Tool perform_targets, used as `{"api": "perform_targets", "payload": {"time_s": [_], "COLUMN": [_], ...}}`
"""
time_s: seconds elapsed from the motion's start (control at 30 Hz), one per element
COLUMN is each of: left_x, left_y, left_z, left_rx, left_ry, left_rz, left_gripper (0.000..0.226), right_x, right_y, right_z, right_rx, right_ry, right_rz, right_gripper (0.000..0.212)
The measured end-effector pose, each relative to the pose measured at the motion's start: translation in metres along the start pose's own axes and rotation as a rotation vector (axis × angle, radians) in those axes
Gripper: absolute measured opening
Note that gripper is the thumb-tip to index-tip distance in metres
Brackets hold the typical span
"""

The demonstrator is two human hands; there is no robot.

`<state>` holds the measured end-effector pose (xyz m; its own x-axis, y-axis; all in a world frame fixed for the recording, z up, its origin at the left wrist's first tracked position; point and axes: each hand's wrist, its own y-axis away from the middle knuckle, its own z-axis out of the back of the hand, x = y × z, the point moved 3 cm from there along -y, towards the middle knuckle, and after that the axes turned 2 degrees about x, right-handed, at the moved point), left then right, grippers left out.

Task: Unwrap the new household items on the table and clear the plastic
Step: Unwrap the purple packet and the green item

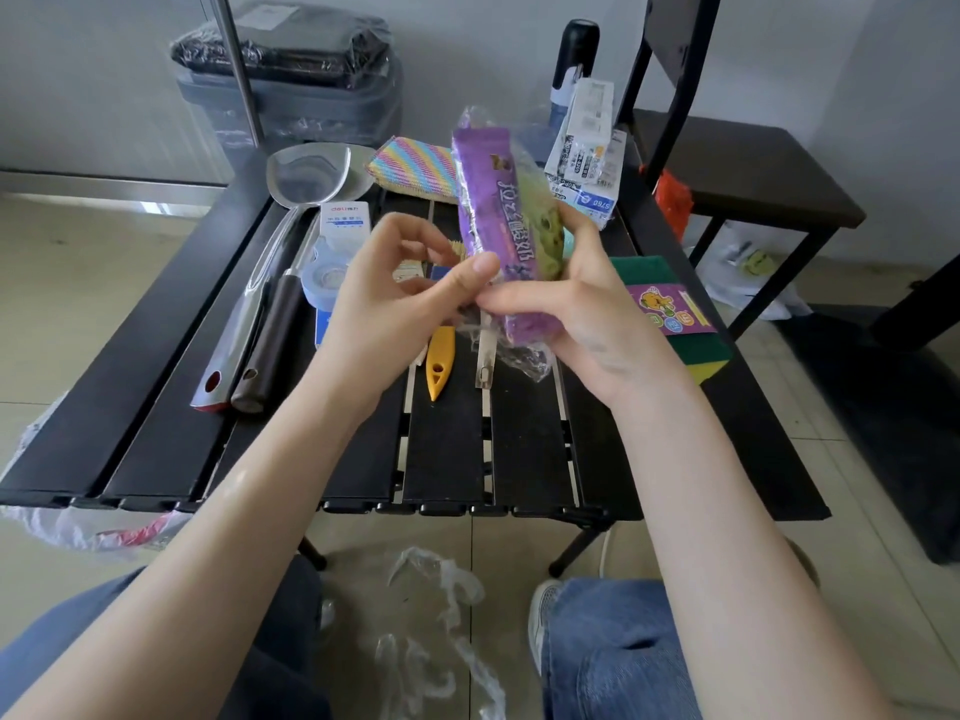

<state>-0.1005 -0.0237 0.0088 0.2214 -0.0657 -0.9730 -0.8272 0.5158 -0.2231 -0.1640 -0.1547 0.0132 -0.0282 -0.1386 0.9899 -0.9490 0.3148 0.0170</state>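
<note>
I hold a purple plastic packet (493, 200) upright above the middle of the black slatted table (447, 449). A yellow-green item shows inside it on the right. My right hand (576, 314) grips the packet's lower part from the right side. My left hand (400, 298) pinches the wrapper's lower left edge between thumb and finger. Crumpled clear plastic (519, 356) hangs below the packet.
On the table lie a steel spatula (291, 200), a dark-handled tool (272, 340), tape (324, 278), a rainbow cloth (415, 163), a yellow tool (440, 366), green scouring pads (670, 314) and white boxes (587, 148). Loose plastic (436, 615) lies on the floor. A black chair (737, 163) stands right.
</note>
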Motion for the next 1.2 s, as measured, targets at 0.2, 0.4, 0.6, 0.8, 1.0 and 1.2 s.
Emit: {"api": "perform_targets", "payload": {"time_s": [0.2, 0.4, 0.6, 0.8, 1.0, 1.2], "left_x": [-0.003, -0.004, -0.006, -0.006, -0.011, -0.01], "left_y": [-0.001, 0.0, 0.004, 0.007, 0.004, 0.008], "left_z": [0.008, 0.008, 0.004, -0.003, 0.001, -0.008], "left_rx": [0.036, -0.063, -0.253, -0.231, -0.047, -0.057], "left_ry": [-0.103, -0.468, -0.584, -0.346, -0.483, -0.574], "left_rz": [-0.01, -0.245, -0.439, -0.39, -0.496, -0.568], "left_gripper": [0.014, 0.007, 0.009, 0.008, 0.009, 0.007], "right_x": [0.002, -0.004, 0.001, 0.003, -0.005, -0.006], "right_y": [0.0, -0.001, -0.002, -0.002, -0.001, 0.001], "right_z": [0.004, 0.0, -0.008, -0.008, -0.004, -0.01], "right_rx": [0.028, -0.112, -0.214, -0.303, -0.31, -0.33], "right_ry": [-0.006, 0.193, 0.249, 0.234, 0.097, 0.045], "right_rz": [-0.057, -0.045, 0.064, 0.091, -0.015, -0.029], "right_gripper": [0.102, 0.079, 0.069, 0.064, 0.074, 0.053]}}
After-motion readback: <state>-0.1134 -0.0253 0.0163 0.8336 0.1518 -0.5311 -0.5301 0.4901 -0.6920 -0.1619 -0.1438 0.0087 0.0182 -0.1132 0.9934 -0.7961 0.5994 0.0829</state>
